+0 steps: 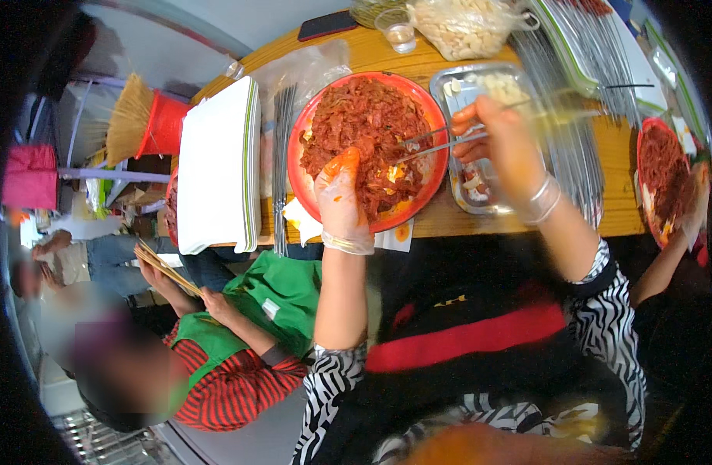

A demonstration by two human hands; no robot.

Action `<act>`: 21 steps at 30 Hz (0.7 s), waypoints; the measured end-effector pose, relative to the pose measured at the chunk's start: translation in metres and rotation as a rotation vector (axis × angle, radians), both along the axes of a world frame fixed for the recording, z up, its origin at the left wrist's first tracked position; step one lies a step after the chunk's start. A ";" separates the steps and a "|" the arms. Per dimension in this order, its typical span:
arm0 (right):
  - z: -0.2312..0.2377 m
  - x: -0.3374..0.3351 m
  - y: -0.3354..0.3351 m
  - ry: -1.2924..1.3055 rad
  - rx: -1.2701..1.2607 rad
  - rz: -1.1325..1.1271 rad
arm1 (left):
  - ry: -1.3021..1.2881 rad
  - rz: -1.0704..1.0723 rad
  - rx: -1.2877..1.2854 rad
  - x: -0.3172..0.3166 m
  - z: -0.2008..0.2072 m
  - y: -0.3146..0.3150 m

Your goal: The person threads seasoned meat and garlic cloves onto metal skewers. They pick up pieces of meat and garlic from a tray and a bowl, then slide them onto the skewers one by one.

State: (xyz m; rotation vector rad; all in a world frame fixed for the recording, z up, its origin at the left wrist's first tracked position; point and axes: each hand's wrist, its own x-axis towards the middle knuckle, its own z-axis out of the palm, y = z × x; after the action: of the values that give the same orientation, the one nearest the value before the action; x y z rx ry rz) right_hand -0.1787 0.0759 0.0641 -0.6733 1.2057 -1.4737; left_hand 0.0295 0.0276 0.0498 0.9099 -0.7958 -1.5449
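A red-rimmed round plate (442, 167) holds a heap of red marinated meat slices (371, 108). My left hand (342, 198), in a clear glove stained orange, rests at the near left part of the heap. Its fingers are bent together against the meat slices; what lies between them is mostly hidden. From the right, my right hand (501, 147), also gloved and slightly blurred, grips thin metal skewers (441, 146). Two shafts show, their points reaching over the meat close to my left fingers and their other ends sticking out to the right.
Beside the plate lie metal skewers (281, 147) and a white lidded box (218, 167). A metal tray (468, 203) with pale pieces sits right, near more skewers (580, 178). Behind are a cup (397, 35), a bag (464, 27) and a phone (327, 25). Co-workers sit on both sides.
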 end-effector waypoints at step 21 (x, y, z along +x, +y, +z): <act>-0.029 0.012 -0.009 -0.044 -0.005 0.097 | -0.051 0.033 -0.060 -0.005 -0.015 -0.015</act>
State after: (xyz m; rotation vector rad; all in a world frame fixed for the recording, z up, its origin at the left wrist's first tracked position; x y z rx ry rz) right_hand -0.1667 0.0673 0.0351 -0.6904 1.1211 -1.4038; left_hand 0.0244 0.0130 0.0350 0.9169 -0.8549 -1.4666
